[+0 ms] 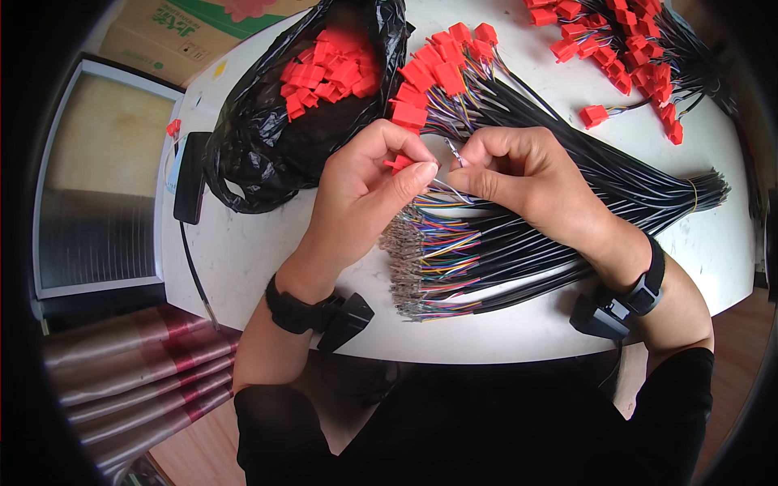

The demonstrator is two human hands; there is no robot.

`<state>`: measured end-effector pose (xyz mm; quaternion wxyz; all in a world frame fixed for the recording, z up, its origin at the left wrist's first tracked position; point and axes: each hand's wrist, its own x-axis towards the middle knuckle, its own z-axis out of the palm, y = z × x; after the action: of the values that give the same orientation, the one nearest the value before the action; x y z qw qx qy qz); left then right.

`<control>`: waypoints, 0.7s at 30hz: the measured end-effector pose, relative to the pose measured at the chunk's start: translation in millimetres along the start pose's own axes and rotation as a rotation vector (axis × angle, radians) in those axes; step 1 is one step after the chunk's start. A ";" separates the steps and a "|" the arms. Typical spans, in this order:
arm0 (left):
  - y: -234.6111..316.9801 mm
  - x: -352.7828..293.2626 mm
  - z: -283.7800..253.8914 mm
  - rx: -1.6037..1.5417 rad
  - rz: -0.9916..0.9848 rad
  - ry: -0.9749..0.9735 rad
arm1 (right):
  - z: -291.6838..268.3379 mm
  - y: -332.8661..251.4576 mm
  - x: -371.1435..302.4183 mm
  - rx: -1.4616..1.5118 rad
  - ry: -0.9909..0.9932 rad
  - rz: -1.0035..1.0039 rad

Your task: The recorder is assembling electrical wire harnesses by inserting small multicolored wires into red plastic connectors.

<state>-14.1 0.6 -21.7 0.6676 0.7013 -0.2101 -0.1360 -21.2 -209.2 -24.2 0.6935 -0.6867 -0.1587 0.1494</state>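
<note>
My left hand [369,190] pinches a small red plastic connector housing [399,164] between thumb and fingers. My right hand [519,174] holds thin wires with metal terminals [454,154] right beside that housing. Both hands hover over a bundle of black cables [567,235] whose coloured wire ends with bare metal terminals [409,259] fan out toward me. A group of cables fitted with red connectors [438,69] lies just beyond my hands.
A black plastic bag [267,146] with loose red housings [328,73] sits at the left of the white round table [243,259]. More finished cables with red connectors [624,49] lie at the far right. A black phone [190,178] rests at the table's left edge, a cardboard box [178,32] beyond.
</note>
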 end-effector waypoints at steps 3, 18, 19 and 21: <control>3.1 1.7 8.4 -0.012 0.080 0.051 | 2.0 -2.1 0.0 -0.022 -0.004 -0.044; 0.8 1.1 7.6 0.086 0.079 0.077 | 0.9 -2.5 -1.4 -0.089 -0.054 -0.017; 0.9 1.0 7.5 0.087 0.079 0.078 | 1.3 -1.8 -0.8 -0.089 -0.056 -0.017; 1.6 0.8 7.2 0.055 0.047 0.072 | 2.5 -0.1 0.3 0.015 0.015 -0.064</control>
<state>-17.0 -6.2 -20.5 0.6582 0.7187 -0.2059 -0.0889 -22.0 -206.8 -24.0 0.7041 -0.6772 -0.1744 0.1230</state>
